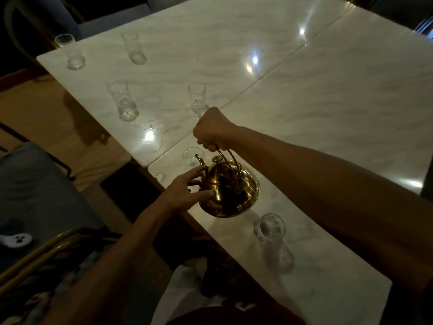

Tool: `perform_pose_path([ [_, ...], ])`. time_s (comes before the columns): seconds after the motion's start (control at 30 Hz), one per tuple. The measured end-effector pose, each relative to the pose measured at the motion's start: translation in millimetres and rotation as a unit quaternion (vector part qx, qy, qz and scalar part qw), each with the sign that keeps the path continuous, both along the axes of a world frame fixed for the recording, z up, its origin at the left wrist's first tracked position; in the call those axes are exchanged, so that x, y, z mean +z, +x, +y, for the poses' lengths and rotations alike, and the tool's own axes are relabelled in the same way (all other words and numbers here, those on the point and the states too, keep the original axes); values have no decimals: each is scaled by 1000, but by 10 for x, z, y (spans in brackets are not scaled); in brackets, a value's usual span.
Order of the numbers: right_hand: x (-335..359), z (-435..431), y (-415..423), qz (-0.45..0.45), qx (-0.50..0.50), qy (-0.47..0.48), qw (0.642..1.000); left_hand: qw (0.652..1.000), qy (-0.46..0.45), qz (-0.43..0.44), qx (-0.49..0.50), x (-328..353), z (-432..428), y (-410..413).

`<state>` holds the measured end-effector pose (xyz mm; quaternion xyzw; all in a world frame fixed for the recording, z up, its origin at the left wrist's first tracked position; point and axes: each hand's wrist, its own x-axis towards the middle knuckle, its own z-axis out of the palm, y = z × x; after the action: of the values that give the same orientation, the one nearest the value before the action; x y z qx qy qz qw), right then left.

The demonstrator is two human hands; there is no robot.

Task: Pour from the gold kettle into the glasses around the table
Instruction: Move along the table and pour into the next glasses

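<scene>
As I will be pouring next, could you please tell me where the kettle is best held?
By the top of its looped handle, from above, as the right hand does: it arches over the lid, while the round kettle body is smooth. The left hand can steady the spout side.

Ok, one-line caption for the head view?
Right hand holds the gold kettle tilted, left hand steadying it, spout toward a glass.

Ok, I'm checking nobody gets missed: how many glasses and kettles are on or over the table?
Glasses: 6 plain to see; a possible seventh sits in the glare.
Gold kettle: 1
Total: 7, or 8 with the doubtful glass.
</scene>
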<state>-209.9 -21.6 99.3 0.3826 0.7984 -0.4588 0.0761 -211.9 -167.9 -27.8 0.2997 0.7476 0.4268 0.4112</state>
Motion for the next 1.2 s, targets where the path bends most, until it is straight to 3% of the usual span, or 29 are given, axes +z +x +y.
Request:
perform_pose_path([
  [1.2,60,-69,-86,-13,-10,-8,1000,1000,9,5,-2,35,-53,-88],
])
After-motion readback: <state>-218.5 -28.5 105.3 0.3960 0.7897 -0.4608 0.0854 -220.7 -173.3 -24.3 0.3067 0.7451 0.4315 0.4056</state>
